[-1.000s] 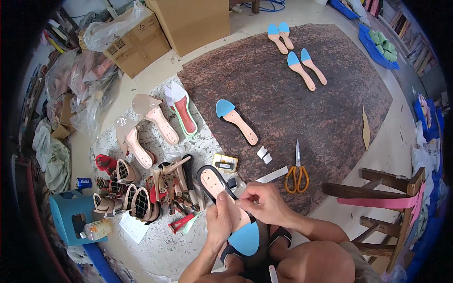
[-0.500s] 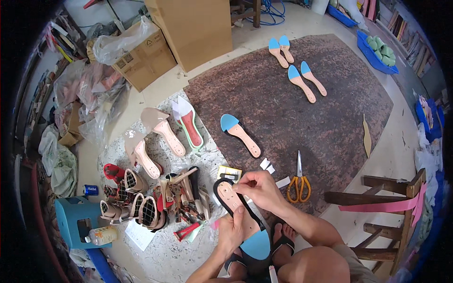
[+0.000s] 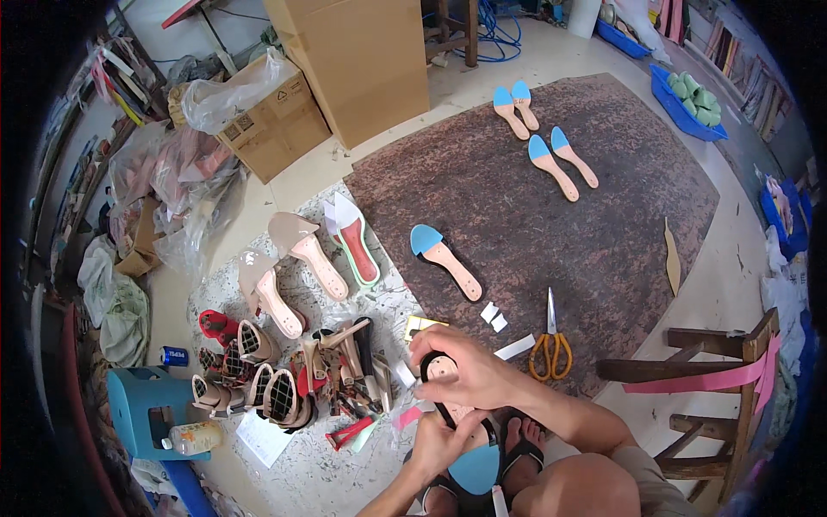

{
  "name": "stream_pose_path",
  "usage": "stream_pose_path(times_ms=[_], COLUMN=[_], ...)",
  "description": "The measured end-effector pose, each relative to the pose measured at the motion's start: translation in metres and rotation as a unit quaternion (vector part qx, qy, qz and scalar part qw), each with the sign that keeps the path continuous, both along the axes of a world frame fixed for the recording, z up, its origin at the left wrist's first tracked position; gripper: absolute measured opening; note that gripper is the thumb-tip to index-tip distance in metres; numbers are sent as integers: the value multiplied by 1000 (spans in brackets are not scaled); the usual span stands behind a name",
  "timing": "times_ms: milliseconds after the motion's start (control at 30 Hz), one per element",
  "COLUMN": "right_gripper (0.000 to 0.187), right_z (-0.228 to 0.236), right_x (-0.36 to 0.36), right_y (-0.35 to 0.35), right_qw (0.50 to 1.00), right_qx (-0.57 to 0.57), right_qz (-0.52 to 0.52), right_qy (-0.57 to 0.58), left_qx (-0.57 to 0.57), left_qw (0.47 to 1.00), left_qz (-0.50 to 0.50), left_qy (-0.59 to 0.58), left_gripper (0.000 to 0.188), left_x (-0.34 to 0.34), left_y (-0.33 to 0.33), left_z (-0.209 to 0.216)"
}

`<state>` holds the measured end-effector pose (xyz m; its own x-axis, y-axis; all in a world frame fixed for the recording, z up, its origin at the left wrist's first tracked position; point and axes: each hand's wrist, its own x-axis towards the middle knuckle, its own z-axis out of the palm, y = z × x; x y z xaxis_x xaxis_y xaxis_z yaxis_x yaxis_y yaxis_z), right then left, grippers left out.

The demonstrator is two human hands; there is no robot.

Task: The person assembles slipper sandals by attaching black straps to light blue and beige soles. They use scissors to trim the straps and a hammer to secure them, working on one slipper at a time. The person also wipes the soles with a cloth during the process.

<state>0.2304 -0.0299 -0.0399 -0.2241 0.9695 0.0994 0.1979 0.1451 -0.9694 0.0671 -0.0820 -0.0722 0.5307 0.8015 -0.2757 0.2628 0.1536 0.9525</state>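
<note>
I am looking down at a flat, elongated insole (image 3: 455,412) near the lower middle of the frame, its tan face edged in black and its heel end capped in smooth light blue. My right hand (image 3: 469,372) is reaching in from the lower right, arching over the insole's narrow toe end with the fingers curled and pinching down on its upper edge, so it is gripping the insole. My left hand (image 3: 438,446) is coming up from the bottom edge and cupping the insole's middle from the left side, fingers wrapped under it, also clasping it. Below the insole, a pair of dark sandals (image 3: 508,448) is showing on the feet at the bottom. Just right of my right hand, orange-handled scissors (image 3: 550,345) are lying with blades pointing up the frame on the rough, mottled brown mat (image 3: 603,224). Small white paper strips (image 3: 494,315) are lying between the scissors and a matching blue-heeled insole (image 3: 445,261) resting on the mat's left part. To the left, on speckled flooring, a jumble of woven and red shoe parts (image 3: 284,379) is piled close together. Glossy beige high-heel soles (image 3: 297,254) are lying above that pile. A plain cardboard box (image 3: 357,60) is standing at the upper middle.
</note>
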Motion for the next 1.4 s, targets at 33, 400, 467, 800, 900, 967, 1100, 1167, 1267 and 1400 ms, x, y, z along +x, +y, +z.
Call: stream_pose_path(times_ms=[33, 400, 467, 800, 900, 967, 1100, 1167, 1267, 1400], right_gripper=[32, 6, 20, 42, 32, 29, 37, 38, 33, 24], right_z=[4, 3, -9, -23, -7, 2, 9, 21, 17, 3], right_x=[2, 9, 18, 48, 49, 48, 39, 25, 22, 7], right_y=[-3, -13, -17, -30, -27, -24, -21, -24, -26, -31], right_qw=[1000, 990, 989, 913, 976, 981, 987, 987, 985, 988], right_qx=[15, 64, 61, -334, -219, -190, -128, -68, -108, -45], right_qz=[-6, -92, -79, -18, 6, 17, 23, 4, -8, -123], right_qy=[-20, 83, 108, 235, -15, -37, -91, -149, -131, -80], left_qx=[10, -516, -374, 493, 547, 574, 601, 614, 583, 457], left_qw=[1000, 792, 906, 845, 816, 798, 784, 779, 783, 848], left_qz=[-3, -72, -70, -22, -40, -46, -49, -29, -79, 191], left_qy=[-2, -317, -186, 206, 183, 176, 144, 127, 200, 188], left_gripper=[22, 55, 52, 52, 48, 34, 42, 52, 65, 97], left_x=[-1, -25, -26, -19, -29, -26, -23, -21, -30, -36], left_y=[0, 9, 16, 40, 45, 44, 41, 39, 38, 29], left_z=[-1, -23, -21, 17, 23, 30, 33, 25, 15, 10])
